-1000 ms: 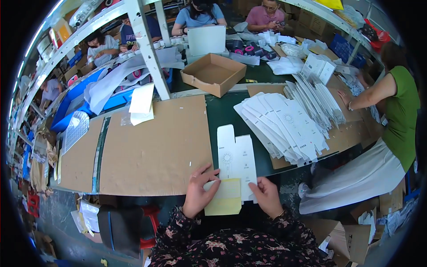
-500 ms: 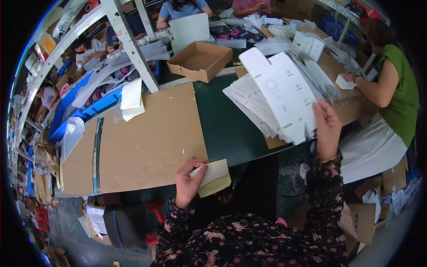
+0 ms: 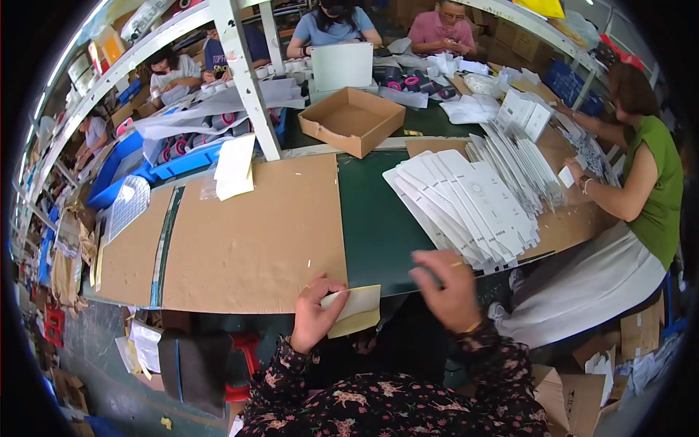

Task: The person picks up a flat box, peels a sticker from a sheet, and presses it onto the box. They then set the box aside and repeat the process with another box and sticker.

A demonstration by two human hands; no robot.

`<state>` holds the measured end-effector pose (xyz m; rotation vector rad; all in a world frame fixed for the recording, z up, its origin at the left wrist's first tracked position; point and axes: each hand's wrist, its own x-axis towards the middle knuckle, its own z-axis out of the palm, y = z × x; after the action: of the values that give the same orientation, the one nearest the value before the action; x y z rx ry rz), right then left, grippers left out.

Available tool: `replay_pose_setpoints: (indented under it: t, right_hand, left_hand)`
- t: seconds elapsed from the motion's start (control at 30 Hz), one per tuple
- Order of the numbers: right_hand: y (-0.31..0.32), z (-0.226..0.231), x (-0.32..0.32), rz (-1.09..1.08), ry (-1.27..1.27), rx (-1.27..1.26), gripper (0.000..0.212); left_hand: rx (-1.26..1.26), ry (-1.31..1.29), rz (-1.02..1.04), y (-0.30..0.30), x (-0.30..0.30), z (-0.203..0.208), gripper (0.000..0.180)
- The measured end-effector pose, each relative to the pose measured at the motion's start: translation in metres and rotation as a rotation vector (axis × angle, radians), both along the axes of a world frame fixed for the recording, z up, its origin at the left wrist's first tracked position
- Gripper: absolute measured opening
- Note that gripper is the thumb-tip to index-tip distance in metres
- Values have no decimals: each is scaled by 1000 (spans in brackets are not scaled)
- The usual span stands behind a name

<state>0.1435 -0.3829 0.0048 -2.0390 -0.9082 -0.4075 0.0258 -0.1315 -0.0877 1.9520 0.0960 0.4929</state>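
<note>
At the table's near edge, my left hand (image 3: 319, 313) pinches a small pale yellow paper sheet (image 3: 355, 312), which hangs out past the edge. My right hand (image 3: 448, 290) is a little to its right, slightly blurred, with thumb and fingers apart and nothing in it. Just beyond that hand lies a fanned stack of flat white box blanks (image 3: 477, 191), printed with small grey marks. More thin white blanks (image 3: 530, 171) stand tilted in a row behind the stack.
A brown cardboard sheet (image 3: 255, 240) covers the left of the dark green tabletop (image 3: 375, 211). Yellowish paper sheets (image 3: 234, 171) lie on it. Farther back are an open cardboard tray (image 3: 352, 120), a metal shelf post (image 3: 247, 80) and blue bins (image 3: 182, 160). A person in green (image 3: 648, 167) works at right.
My right hand has let go of the white box blank, now lying on the stack, and has drawn back toward my left hand. My left hand keeps the yellow sheet. The view has shifted somewhat.
</note>
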Motion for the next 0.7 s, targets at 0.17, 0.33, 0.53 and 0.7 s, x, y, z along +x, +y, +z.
replay_pose_setpoints:
  t: [0.17,0.33,0.53,0.7]
  right_hand:
    - [45,-59,-6,183,330,210,19]
    - [53,-80,0,272,430,157,12]
    - [54,-85,-5,358,284,74,10]
    - [52,-89,-9,303,303,70,9]
  left_hand:
    - [30,-41,9,-3,5,3,6]
    - [55,-69,14,-2,2,3,6]
    - [90,-122,64,0,3,3,7]
    - [83,-159,51,-4,2,2,6]
